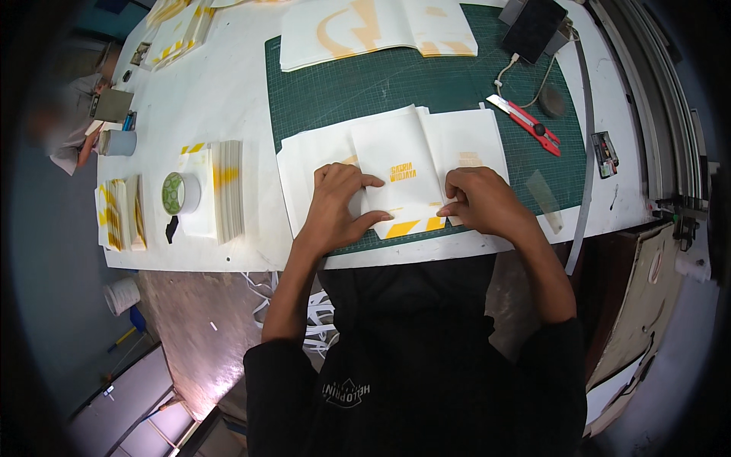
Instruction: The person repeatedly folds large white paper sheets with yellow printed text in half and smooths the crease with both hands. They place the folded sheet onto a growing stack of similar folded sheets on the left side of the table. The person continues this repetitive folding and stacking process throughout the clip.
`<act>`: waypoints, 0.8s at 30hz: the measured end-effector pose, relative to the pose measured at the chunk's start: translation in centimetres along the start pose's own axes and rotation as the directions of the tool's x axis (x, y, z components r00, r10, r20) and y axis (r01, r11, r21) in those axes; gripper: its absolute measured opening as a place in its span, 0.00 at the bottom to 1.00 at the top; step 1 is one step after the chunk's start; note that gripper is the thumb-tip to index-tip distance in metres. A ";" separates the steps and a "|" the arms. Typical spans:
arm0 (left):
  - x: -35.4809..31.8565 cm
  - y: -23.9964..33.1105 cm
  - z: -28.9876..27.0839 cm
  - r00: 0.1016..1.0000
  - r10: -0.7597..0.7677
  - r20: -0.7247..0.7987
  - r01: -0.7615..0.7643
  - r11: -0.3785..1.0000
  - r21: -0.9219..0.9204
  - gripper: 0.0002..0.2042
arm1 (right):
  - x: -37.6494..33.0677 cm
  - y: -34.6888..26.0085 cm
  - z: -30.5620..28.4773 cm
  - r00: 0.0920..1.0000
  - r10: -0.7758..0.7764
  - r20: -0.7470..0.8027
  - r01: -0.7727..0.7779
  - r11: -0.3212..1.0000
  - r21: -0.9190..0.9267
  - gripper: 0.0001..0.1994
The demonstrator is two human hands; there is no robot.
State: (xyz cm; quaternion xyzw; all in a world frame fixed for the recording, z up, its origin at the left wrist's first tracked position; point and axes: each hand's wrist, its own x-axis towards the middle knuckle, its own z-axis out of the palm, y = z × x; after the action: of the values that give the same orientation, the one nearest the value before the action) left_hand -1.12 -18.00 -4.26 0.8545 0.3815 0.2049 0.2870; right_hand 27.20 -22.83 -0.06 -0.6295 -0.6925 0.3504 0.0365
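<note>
A white printed paper sheet (392,148) with yellow lettering and a yellow striped lower edge lies partly folded before me, its side panels spread left and right. My left hand (333,204) curls over the left side of the middle panel, thumb and index fingertip pressing on it. At the panel's right fold, my right hand (481,199) is closed, with thumb and bent fingers pinching the paper near its lower corner. What lies under the curled fingers is hidden. Beneath the sheet is a green cutting mat (365,97).
Right of the sheet lie a red utility knife (533,131), a clear strip (544,199) and a metal ruler (586,152). At left, a tape roll (190,194) rests on a booklet stack (228,190). More printed sheets (373,34) lie behind. A person (80,114) is at far left.
</note>
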 end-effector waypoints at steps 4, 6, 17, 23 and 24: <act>-0.2 0.0 -0.1 0.999 -0.016 0.035 0.016 1.000 0.007 0.29 | 0.1 -1.2 -1.3 0.989 0.094 0.112 -0.095 0.995 0.005 0.13; -0.2 -0.1 0.0 0.999 -0.008 0.033 0.008 1.000 0.015 0.30 | -0.1 -0.9 -1.0 0.996 0.069 0.062 -0.070 0.997 0.020 0.14; -0.2 0.2 -0.2 0.998 -0.015 0.058 0.010 0.997 0.079 0.29 | -1.1 -0.6 0.5 0.988 0.118 -0.101 -0.109 0.990 0.088 0.17; -0.2 0.6 -0.4 0.995 -0.045 0.088 0.035 0.993 0.116 0.31 | -2.1 -0.2 2.4 0.945 0.098 -0.311 -0.073 0.993 0.090 0.14; -0.2 0.5 -0.5 0.991 -0.079 0.110 0.068 0.992 0.106 0.33 | -2.1 0.0 2.4 0.943 0.103 -0.318 -0.075 0.992 0.098 0.16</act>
State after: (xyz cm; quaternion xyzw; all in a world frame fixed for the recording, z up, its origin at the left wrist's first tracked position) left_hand -1.21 -18.28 -3.60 0.8637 0.4057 0.1251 0.2716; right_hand 26.43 -25.74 -1.06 -0.7067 -0.6327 0.2734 0.1599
